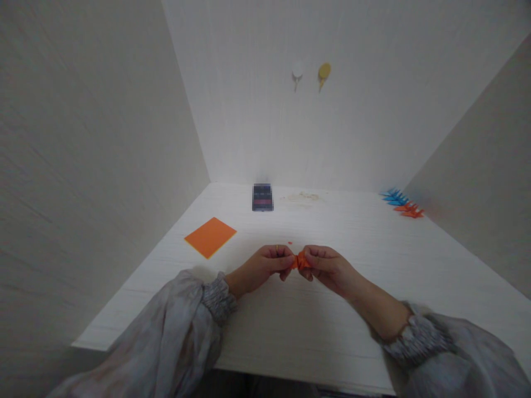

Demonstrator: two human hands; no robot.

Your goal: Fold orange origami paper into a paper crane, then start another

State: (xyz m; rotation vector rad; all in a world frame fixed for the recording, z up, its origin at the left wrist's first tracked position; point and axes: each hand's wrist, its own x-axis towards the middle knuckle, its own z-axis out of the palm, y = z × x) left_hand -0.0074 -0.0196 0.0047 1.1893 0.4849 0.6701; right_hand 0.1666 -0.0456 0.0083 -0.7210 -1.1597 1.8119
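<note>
Between my two hands, above the middle of the white table, is a small folded piece of orange paper (300,261). My left hand (271,261) pinches its left side between thumb and fingers; a ring shows on one finger. On the other side, my right hand (327,262) grips the paper's right part with thumb and fingertips. The fingers cover much of the paper, so its full shape is hidden. A tiny orange scrap (290,242) lies on the table just beyond my hands.
Orange square sheets (211,237) with a yellow edge lie at the left. A dark, blurred-out device (263,197) is near the back wall. Folded blue paper figures (395,197) and orange-red ones (409,210) line the right edge. White (297,72) and yellow hooks (324,71) hang on the wall.
</note>
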